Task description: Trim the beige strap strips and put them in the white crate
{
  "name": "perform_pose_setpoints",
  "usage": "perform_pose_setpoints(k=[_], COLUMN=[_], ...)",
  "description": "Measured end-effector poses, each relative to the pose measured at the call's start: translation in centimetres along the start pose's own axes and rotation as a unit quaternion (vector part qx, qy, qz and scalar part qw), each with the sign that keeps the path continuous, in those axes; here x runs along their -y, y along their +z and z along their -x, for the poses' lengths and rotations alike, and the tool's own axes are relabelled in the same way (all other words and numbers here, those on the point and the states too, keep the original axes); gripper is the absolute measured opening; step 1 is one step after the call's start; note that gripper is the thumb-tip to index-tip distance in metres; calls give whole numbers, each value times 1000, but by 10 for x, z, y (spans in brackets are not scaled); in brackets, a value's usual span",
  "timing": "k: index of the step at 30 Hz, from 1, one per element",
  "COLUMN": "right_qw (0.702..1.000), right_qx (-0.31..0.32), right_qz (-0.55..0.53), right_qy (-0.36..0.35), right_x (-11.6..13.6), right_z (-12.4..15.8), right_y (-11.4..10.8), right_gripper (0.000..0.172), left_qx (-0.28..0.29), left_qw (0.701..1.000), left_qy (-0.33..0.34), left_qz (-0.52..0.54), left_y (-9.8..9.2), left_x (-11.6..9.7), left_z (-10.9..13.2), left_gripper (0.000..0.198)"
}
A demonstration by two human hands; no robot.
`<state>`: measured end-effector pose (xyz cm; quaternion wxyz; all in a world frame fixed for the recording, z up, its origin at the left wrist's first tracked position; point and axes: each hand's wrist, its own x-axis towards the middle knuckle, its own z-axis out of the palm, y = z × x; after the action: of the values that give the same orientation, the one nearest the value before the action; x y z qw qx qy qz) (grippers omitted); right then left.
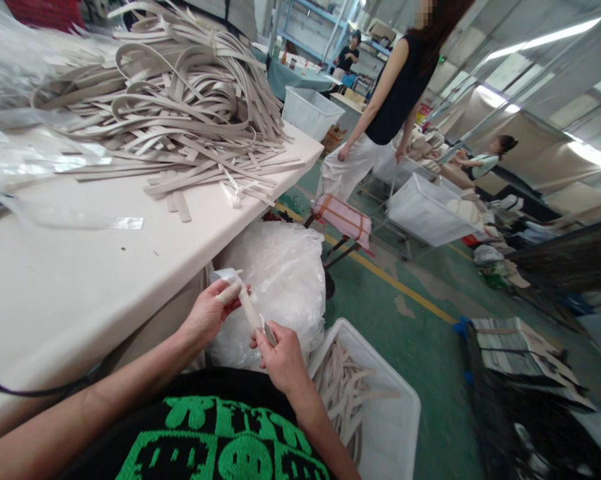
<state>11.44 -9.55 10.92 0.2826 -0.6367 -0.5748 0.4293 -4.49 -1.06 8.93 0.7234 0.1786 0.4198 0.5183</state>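
Note:
My left hand point(211, 312) pinches the upper end of a pale beige strap point(248, 308), with a taped fingertip against it. The lower end of that strap sits in the closed fingers of my right hand point(279, 355), together with a small metal tool I cannot make out. Both hands are held low, in front of my lap, beside the edge of the white table point(80, 280). Just behind them bulges a clear plastic bag point(280, 280). At my right knee stands a white bin point(385, 413) with several finished straps lying in it.
A big heap of beige straps point(170, 100) covers the far half of the table, with clear plastic film point(35, 167) at its left. A person in a black top stands in the aisle by white bins point(425, 210). A pink stool point(343, 217) and stacked papers point(520, 350) are on the green floor.

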Motion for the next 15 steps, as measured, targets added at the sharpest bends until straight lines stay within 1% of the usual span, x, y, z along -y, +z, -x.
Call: perform_pose_setpoints(k=[2, 5, 8, 10, 12, 13, 14, 15], right_qw=[1000, 1000, 1000, 1000, 999, 999, 998, 997], right_qx=[-4, -8, -5, -3, 3, 12, 26, 43], right_qz=[6, 8, -3, -22, -42, -52, -60, -67], right_qy=[-2, 0, -1, 1, 1, 1, 2, 5], right_x=[0, 1, 3, 4, 3, 2, 1, -1], right_z=[2, 1, -7, -13, -17, -16, -14, -10], right_y=[1, 3, 4, 4, 1, -1, -4, -7], right_gripper=[23, 23, 25, 29, 34, 35, 36, 36], left_qx=[2, 9, 24, 54, 87, 89, 77, 53], left_qw=[1000, 1000, 999, 996, 991, 990, 991, 993], left_qy=[7, 3, -35, -70, -102, -110, -110, -103], left_qz=[8, 7, 4, -1, -7, -7, -1, 7], left_y=[0, -1, 0, 2, 4, 4, 3, 2], left_x=[2, 7, 17, 23, 25, 24, 21, 17], left_z=[1, 3, 10, 15, 16, 15, 13, 10], left_gripper=[40, 31, 31, 33, 34, 35, 35, 34])
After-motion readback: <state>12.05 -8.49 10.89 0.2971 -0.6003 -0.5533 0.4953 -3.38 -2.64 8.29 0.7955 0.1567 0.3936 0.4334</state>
